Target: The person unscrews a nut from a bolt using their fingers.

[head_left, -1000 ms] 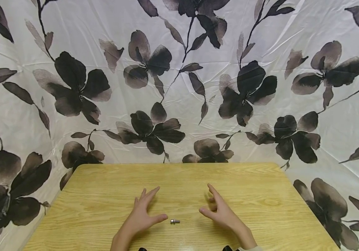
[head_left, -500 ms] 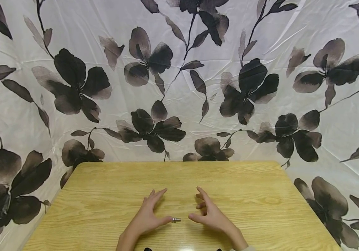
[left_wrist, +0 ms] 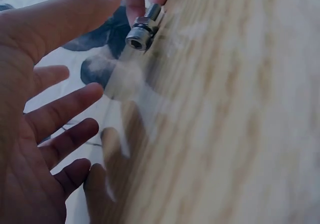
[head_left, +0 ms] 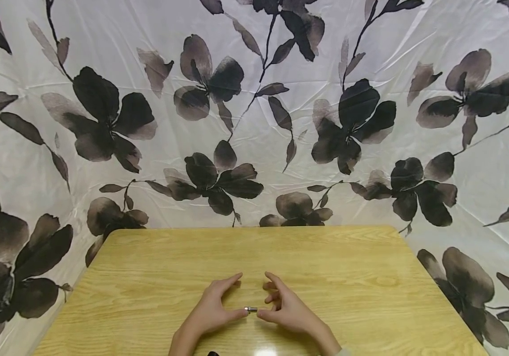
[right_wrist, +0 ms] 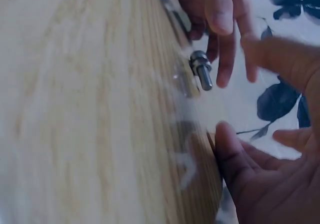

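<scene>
A small metal bolt (head_left: 251, 309) lies on its side on the table, between my two hands. In the left wrist view its round socket head faces the camera, and a nut sits on the shank of the bolt (left_wrist: 142, 32) close behind that head. The threaded end of the bolt (right_wrist: 204, 77) points toward my right hand. My left hand (head_left: 211, 309) is open, thumb tip right at the head end. On the other side my right hand (head_left: 292, 311) is also open, its thumb tip close to the threaded end. Neither hand grips anything.
The wood-grain table (head_left: 156, 262) has rounded far corners and a glossy surface that reflects light near its front. Behind and beside it hangs a white cloth (head_left: 281, 198) printed with dark flowers.
Both hands have moved inward toward the bolt, the right one farther to the left than the left one moved right. The bolt still lies on the table.
</scene>
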### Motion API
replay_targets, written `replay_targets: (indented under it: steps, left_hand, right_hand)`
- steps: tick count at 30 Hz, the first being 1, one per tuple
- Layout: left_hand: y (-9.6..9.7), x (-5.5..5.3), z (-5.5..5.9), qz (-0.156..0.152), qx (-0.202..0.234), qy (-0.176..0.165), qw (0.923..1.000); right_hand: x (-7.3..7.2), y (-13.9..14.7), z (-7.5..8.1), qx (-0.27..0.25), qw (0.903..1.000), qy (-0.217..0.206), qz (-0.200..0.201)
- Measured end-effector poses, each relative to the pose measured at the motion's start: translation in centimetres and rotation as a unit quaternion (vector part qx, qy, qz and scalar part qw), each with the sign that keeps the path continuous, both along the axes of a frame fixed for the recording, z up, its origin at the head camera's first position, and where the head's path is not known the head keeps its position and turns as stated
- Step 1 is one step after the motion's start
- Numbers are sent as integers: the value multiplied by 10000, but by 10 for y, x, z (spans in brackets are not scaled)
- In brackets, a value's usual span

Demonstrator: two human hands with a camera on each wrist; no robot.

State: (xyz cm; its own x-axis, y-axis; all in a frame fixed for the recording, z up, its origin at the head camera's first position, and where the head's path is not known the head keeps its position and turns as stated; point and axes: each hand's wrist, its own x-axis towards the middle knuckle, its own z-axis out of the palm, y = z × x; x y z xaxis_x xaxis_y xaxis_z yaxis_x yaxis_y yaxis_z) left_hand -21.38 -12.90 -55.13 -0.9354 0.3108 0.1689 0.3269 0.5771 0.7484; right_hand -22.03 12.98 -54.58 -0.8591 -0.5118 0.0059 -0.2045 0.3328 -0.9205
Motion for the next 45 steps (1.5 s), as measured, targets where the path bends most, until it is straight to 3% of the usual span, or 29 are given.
replay_targets:
  steps: [11, 18, 26, 32, 38, 45]
  left_hand:
    - [1, -2, -2, -168, -260, 269, 9992]
    - [6, -1, 1, -305, -149, 24, 9994]
    - [5, 4, 4, -451, 256, -514, 9973]
    - [5, -2, -1, -514, 304, -294, 9978]
    - [10, -6, -3, -442, 42, 42, 9990]
    - [10, -3, -2, -553, -107, -47, 9984]
  right_hand:
    - [4, -9, 0, 338, 9969, 687, -156]
    - [11, -13, 1, 524, 9950, 802, -286]
    - [20, -22, 2, 719, 9926, 790, -570]
    - [19, -25, 1, 652, 9926, 826, -598]
    - [16, -24, 2, 538, 9936, 780, -608]
    - [17, -24, 1, 564, 9936, 732, -645]
